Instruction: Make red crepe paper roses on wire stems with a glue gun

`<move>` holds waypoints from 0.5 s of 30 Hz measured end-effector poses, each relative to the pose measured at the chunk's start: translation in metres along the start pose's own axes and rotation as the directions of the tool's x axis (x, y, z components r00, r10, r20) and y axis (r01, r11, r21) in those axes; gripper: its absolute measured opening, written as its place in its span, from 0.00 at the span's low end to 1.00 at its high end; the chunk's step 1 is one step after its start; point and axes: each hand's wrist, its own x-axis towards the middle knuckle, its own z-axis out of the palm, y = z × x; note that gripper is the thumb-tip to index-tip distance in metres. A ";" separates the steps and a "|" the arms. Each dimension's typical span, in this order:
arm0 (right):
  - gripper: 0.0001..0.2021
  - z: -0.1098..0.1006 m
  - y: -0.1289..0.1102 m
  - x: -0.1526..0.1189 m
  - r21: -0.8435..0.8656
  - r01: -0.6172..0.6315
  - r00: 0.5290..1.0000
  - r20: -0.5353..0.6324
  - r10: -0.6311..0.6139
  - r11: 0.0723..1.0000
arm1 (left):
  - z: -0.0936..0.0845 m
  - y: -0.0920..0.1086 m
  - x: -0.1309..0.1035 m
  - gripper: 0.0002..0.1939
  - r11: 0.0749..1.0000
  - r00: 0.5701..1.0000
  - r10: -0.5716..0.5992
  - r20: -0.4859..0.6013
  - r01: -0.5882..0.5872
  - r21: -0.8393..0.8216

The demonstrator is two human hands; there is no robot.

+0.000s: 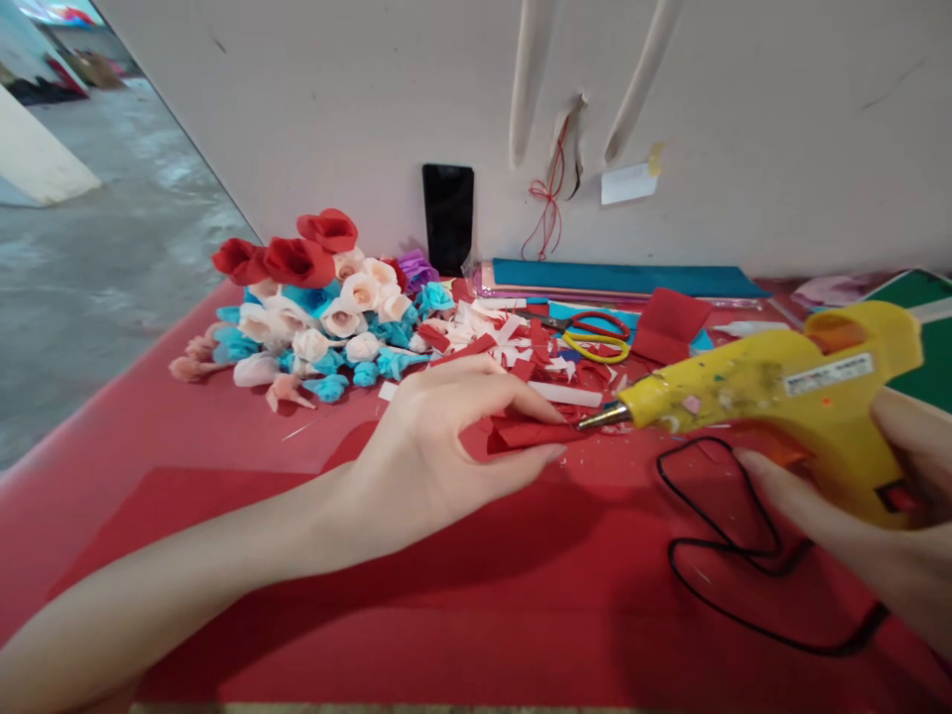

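My left hand (pixel 438 456) reaches across the middle of the view and pinches a folded piece of red paper (pixel 528 433) between thumb and fingers. On the right, my right hand (pixel 855 526) is wrapped round the grip of a yellow glue gun (pixel 744 382) with smudges on its barrel. The gun's metal nozzle (pixel 604 416) points left, and its tip is at the right end of the red paper. Below both hands lies a large red sheet (pixel 461 615) on the red table.
Paper flowers (pixel 319 327) in red, white, pink and blue are piled at the back left. Paper scraps (pixel 513 342), scissors (pixel 595 342) and a blue folded sheet (pixel 625 276) lie behind my hands. A phone (pixel 449 220) leans on the wall. A black cable (pixel 729 545) loops at right.
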 end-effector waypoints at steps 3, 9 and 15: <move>0.20 0.001 -0.001 0.001 0.007 -0.008 1.000 -0.004 0.008 1.000 | -0.001 0.000 0.000 0.04 1.000 1.000 -0.005 -0.002 0.005 0.003; 0.19 0.003 0.000 -0.002 0.027 -0.015 1.000 -0.007 0.015 1.000 | 0.001 0.001 0.001 0.04 1.000 1.000 -0.004 0.001 0.004 0.003; 0.20 0.004 0.001 -0.003 0.005 -0.010 1.000 -0.022 0.010 1.000 | 0.001 0.001 0.001 0.03 1.000 1.000 -0.010 0.006 0.010 0.003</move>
